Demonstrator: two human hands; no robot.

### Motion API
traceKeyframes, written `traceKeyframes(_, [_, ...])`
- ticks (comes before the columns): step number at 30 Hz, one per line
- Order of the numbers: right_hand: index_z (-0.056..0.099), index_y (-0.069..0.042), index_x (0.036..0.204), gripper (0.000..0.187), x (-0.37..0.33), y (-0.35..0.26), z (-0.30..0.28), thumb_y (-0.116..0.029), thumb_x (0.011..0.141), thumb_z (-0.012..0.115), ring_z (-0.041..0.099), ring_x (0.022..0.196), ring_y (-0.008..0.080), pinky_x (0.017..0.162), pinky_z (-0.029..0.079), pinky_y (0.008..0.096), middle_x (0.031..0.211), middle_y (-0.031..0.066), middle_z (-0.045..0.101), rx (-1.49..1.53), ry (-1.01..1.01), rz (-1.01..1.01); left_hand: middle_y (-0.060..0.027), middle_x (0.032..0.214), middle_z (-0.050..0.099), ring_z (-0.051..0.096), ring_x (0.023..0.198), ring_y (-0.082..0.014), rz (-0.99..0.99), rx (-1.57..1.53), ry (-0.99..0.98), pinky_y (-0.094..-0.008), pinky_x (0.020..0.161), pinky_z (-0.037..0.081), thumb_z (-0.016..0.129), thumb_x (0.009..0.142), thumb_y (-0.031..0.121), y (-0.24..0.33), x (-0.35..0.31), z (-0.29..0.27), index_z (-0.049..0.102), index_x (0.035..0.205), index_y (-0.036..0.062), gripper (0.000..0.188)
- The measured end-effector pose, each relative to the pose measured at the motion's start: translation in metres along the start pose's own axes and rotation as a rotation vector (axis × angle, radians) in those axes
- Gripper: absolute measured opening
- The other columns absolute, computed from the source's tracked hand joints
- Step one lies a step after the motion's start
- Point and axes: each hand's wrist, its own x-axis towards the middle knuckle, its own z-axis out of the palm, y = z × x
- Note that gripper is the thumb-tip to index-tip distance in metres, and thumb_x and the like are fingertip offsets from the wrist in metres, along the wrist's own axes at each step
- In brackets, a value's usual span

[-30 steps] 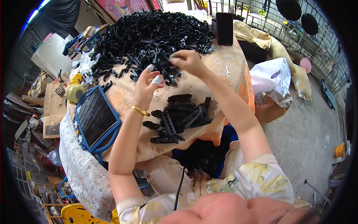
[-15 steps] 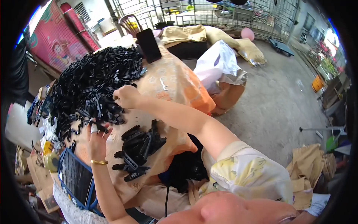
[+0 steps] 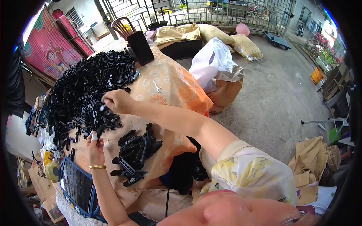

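My left hand (image 3: 95,150), with a white wrap on one finger, pinches a small black plastic piece (image 3: 100,131) at the near edge of a large heap of black plastic pieces (image 3: 90,75). Above the heap's right side is my right hand (image 3: 120,101), its fingers closed together; whatever is in them, if anything, is too small to make out. Nearer to me, a smaller pile of longer black plastic parts (image 3: 138,152) lies on the orange patterned tablecloth (image 3: 171,69). The exact kind of these pieces cannot be told.
A dark phone (image 3: 140,48) stands upright beyond the heap. A small white hooked piece (image 3: 157,86) lies on the cloth. Right of the table stands a brown sack with a white liner (image 3: 213,60). A blue-framed panel (image 3: 77,184) leans at the near left.
The view has shifted a little. The black piece in my left hand now points more upright, away from me. My right hand stays closed at the heap's edge, slightly turned.
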Motion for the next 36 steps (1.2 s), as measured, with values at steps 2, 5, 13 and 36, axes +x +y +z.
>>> traceKeyframes(2, [0.065,-0.003,0.086,0.014,-0.004,-0.019,0.007,-0.015,0.08,0.059,0.063,0.069,0.0222,0.062,0.049,0.0303,0.075,0.0127,0.064,0.449,-0.103,-0.107,-0.0037,0.09,0.059,0.059,0.072,-0.0142,0.009,0.025,-0.009,-0.0213,0.06,0.049,0.051,0.09,0.013,0.0,-0.001,0.003,0.053,0.108,0.0041,0.02])
traceKeyframes(5, [0.066,-0.003,0.083,0.011,-0.017,-0.035,0.016,-0.012,0.076,0.063,0.064,0.066,0.0235,0.062,0.049,0.0296,0.073,0.0137,0.064,0.594,-0.31,-0.073,-0.0165,0.107,0.058,0.06,0.096,-0.028,0.035,-0.115,-0.14,-0.0351,0.088,0.049,0.044,0.091,0.008,0.002,-0.009,0.015,0.049,0.11,-0.0035,0.023])
traceKeyframes(13, [0.066,-0.006,0.084,0.012,-0.021,-0.028,0.014,-0.01,0.073,0.064,0.059,0.068,0.0319,0.062,0.047,0.0355,0.074,0.0132,0.063,0.363,-0.313,-0.271,-0.0119,0.106,0.058,0.06,0.094,-0.0219,0.134,0.127,-0.141,-0.0323,0.085,0.051,0.052,0.089,0.008,0.007,-0.016,0.029,0.052,0.111,-0.0043,0.026])
traceKeyframes(36, [0.065,-0.004,0.088,0.03,-0.014,-0.037,-0.006,-0.023,0.067,0.074,0.059,0.058,0.024,0.055,0.045,0.029,0.07,0.0153,0.061,0.356,-0.595,-0.047,-0.0039,0.071,0.063,0.053,0.063,-0.0039,0.498,0.813,-0.014,-0.0196,0.055,0.042,0.067,0.076,0.005,0.026,-0.036,0.043,0.062,0.095,-0.0011,0.021])
